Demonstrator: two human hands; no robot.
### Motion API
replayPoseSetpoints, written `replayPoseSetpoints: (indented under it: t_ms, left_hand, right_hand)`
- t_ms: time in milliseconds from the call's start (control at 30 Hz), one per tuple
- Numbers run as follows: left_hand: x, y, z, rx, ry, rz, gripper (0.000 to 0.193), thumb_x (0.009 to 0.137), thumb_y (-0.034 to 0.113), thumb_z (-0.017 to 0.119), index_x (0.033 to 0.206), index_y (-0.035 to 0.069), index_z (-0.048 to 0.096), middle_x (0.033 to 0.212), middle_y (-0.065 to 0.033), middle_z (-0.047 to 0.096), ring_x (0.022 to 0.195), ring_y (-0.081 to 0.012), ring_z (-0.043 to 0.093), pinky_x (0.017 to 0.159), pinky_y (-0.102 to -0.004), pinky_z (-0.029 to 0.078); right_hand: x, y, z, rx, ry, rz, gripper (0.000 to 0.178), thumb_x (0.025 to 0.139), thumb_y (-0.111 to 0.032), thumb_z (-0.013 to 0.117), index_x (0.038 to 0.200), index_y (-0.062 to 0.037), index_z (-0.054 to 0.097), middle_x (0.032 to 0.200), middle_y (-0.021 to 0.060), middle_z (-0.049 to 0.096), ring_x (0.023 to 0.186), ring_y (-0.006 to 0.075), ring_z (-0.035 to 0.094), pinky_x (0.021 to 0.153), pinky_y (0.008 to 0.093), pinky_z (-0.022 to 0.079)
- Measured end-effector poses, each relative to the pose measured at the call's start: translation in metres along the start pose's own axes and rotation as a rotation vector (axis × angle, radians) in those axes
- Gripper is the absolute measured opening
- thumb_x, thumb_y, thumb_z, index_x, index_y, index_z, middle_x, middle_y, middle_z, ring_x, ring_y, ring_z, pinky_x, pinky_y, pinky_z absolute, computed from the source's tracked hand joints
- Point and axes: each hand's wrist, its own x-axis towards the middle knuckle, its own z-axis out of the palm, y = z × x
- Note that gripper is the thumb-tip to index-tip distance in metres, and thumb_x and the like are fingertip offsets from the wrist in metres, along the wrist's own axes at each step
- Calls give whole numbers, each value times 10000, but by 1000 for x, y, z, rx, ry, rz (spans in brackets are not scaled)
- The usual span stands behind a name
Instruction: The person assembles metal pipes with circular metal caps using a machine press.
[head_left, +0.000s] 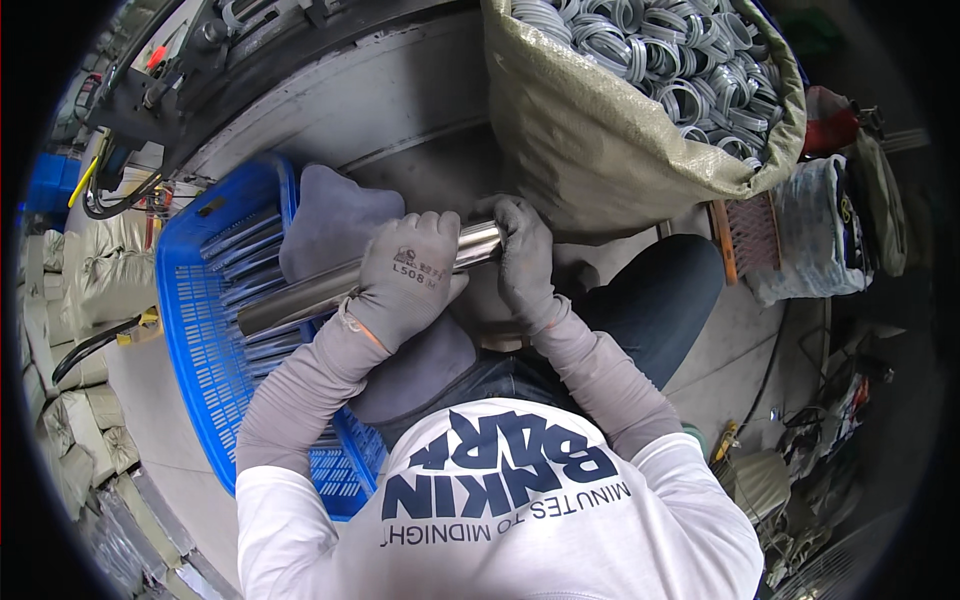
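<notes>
A worker in a white T-shirt point(520, 550) with dark lettering grips a shiny metal tube point(300, 300) in two gray-gloved hands, holding it aslant in front of the body with its left end above a blue plastic crate point(182, 340). The left hand point(408, 272) is wrapped around the tube partway along, the right hand point(523, 252) is closed around it near its right end, and a short bright stretch shows between them. More metal tubes point(245, 262) lie side by side in the slotted crate. A gray pad-like piece point(335, 215), its exact kind unclear, sits beyond the left hand, overlapping the crate's edge. Ahead and to the right stands a beige woven sack point(590, 130), its mouth open on a heap of gray rings point(690, 60); a plastic-wrapped bundle point(812, 230) sits farther right.
</notes>
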Motion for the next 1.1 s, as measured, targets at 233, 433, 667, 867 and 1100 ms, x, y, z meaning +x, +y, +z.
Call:
replayPoseSetpoints:
  t_ms: [233,433,667,867,1100]
  left_hand:
    - [-5,13,0,34,227,199,685,799,255,856,1375,23,567,1166,-167,663,1118,-360,650,1034,-517,510]
    - [-67,3,-2,-915,286,-195,417,989,176,752,1333,-29,636,1120,-112,717,996,-226,715,900,-341,593]
    - [-11,-39,-22,-1870,883,-75,517,1084,215,622,1514,-51,516,1504,-228,584,1418,-361,578,1275,-525,406]
    - [-25,-26,-135,-961,941,-190,428,1062,76,592,1434,-136,569,1318,-222,702,1179,-262,684,1064,-392,541]
    - [-23,-17,-82,-161,335,-50,486,778,241,839,1201,71,672,949,-141,672,891,-367,677,785,-481,536]
  right_hand:
    - [-1,31,-9,-443,-50,-263,283,1071,-141,487,1107,8,725,1042,197,715,950,327,705,868,405,553]
    - [5,11,-42,21,149,329,292,1107,-204,510,1265,-28,680,1090,144,739,931,250,755,743,418,658]
    - [12,6,-54,3,10,185,317,1091,-239,581,1293,-15,677,1111,147,738,977,296,756,811,408,641]
    - [74,-164,-131,-355,242,-482,253,994,-150,773,1182,16,741,1063,137,778,965,219,762,837,366,599]
    - [249,-168,-205,-1295,369,-282,541,1004,-450,644,1412,-96,671,1469,200,644,1381,402,594,1161,485,471]
